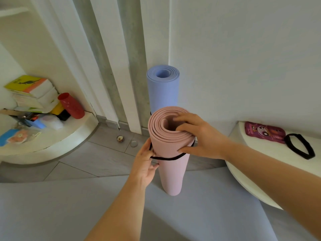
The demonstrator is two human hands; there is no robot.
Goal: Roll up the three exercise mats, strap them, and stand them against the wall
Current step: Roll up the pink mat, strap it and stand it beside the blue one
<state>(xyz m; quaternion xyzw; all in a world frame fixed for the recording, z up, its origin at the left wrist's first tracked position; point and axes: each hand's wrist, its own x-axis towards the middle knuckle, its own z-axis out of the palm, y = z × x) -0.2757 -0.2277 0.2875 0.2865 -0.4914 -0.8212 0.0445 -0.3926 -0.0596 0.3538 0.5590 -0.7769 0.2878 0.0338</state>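
1. Pink mat [171, 173] upright at the flat grey mat's [69, 206] far edge; bare floor [97, 159] left, white ledge [243, 180] close right.
2. Right hand [199, 136] clamps its top rim; left hand [145, 164] pinches the black strap [166, 158].
3. Blue mat [163, 91] behind, against the wall [243, 58], base hidden.

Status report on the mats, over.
Right hand grips pink mat top; left hand pinches its black strap. Blue mat upright by wall. Grey mat flat, unrolled, beneath.
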